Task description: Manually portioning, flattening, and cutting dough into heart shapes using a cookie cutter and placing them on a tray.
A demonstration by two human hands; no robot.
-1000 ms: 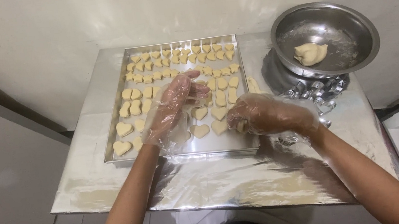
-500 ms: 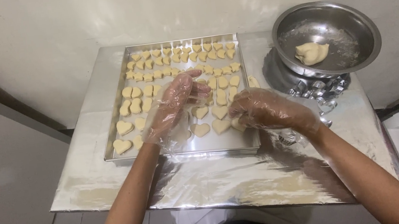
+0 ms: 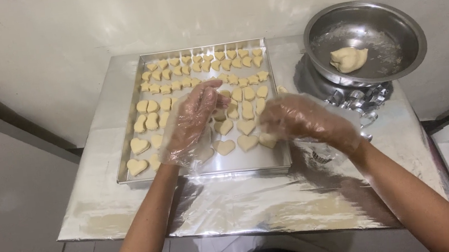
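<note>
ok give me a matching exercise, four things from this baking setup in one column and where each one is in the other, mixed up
Things:
1. dough lump
2. baking tray
3. left hand
4. cookie cutters

Places:
A. on the foil-covered table, holding rows of heart-shaped dough pieces
B. inside the metal bowl
C. heaped on the table below the bowl
D. over the middle of the tray, in a clear plastic glove

Pairs: 1-B, 2-A, 3-D, 4-C
</note>
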